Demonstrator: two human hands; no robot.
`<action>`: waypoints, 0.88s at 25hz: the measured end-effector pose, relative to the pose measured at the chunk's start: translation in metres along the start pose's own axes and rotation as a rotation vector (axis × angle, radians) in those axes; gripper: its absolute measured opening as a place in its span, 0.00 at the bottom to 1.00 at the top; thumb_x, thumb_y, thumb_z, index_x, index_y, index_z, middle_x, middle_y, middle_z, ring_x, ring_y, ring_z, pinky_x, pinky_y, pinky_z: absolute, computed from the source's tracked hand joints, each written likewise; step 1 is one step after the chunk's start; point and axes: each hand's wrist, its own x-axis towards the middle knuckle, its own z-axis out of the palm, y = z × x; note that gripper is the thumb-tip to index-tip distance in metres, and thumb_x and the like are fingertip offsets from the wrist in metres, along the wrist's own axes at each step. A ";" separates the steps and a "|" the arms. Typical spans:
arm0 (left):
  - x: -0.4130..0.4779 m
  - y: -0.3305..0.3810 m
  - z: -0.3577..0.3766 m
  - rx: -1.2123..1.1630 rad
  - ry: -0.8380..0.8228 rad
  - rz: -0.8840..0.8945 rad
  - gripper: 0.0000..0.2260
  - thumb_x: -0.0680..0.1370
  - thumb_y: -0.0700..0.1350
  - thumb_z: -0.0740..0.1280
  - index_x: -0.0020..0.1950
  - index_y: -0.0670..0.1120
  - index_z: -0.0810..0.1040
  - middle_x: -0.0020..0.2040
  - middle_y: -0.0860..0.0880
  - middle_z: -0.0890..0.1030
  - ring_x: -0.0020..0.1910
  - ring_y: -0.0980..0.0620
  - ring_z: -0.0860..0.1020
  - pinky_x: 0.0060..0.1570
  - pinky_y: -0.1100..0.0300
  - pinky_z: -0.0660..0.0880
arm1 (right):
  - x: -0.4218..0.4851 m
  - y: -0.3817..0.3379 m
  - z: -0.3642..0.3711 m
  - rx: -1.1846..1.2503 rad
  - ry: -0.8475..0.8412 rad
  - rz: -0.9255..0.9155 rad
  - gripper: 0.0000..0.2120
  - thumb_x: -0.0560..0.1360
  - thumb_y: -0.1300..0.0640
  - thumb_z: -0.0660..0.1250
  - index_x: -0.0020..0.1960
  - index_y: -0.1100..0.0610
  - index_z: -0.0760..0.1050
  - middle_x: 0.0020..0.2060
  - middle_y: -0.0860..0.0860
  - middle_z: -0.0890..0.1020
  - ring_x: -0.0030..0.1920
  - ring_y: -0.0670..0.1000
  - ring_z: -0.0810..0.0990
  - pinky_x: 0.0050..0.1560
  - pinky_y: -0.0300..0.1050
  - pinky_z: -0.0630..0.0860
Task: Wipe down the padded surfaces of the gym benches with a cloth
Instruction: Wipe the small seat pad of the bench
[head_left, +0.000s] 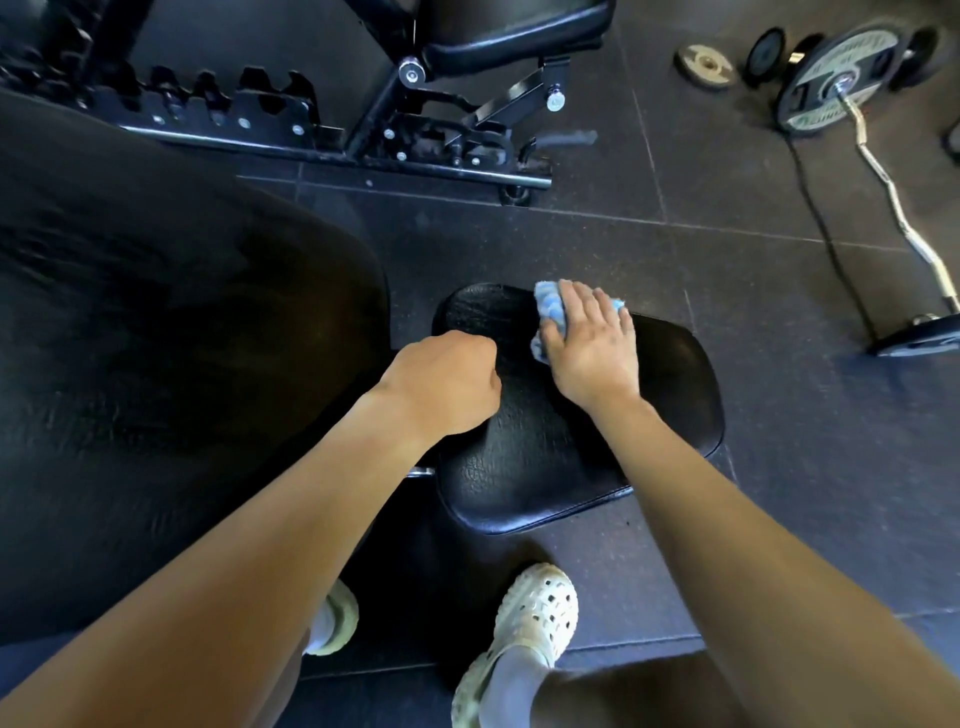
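Note:
A black padded bench seat (540, 457) lies in the middle of the view, and the bench's large black back pad (156, 338) fills the left side. My right hand (592, 348) presses a blue cloth (550, 312) flat onto the far part of the seat, fingers straight and spread. My left hand (447, 384) is curled into a fist and rests on the seat's left edge; I see nothing in it.
A second bench's black metal frame (322, 140) and pad (509, 31) stand at the top. A curl bar with weight plates (831, 78) lies on the floor at the right, loose plates (706, 65) beside it. My feet in pale clogs (530, 623) stand below the seat.

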 end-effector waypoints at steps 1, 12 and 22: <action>0.001 0.001 0.002 -0.007 0.028 0.014 0.09 0.81 0.49 0.59 0.53 0.49 0.77 0.49 0.48 0.80 0.46 0.43 0.79 0.46 0.49 0.77 | -0.001 -0.009 0.001 0.019 0.001 0.050 0.29 0.83 0.45 0.50 0.82 0.53 0.55 0.80 0.51 0.61 0.80 0.57 0.56 0.78 0.60 0.52; -0.017 0.044 0.045 -0.021 0.071 0.210 0.06 0.81 0.49 0.60 0.55 0.52 0.75 0.51 0.55 0.76 0.46 0.48 0.78 0.47 0.49 0.77 | -0.081 0.067 -0.006 -0.063 0.007 0.122 0.32 0.81 0.43 0.44 0.83 0.53 0.53 0.81 0.53 0.57 0.81 0.57 0.54 0.78 0.61 0.52; -0.048 0.068 0.073 0.083 0.082 0.249 0.13 0.80 0.46 0.64 0.63 0.47 0.76 0.61 0.48 0.76 0.61 0.44 0.74 0.57 0.45 0.76 | -0.139 0.076 -0.005 -0.017 -0.038 0.141 0.30 0.84 0.42 0.46 0.83 0.51 0.46 0.83 0.51 0.49 0.82 0.55 0.46 0.80 0.60 0.49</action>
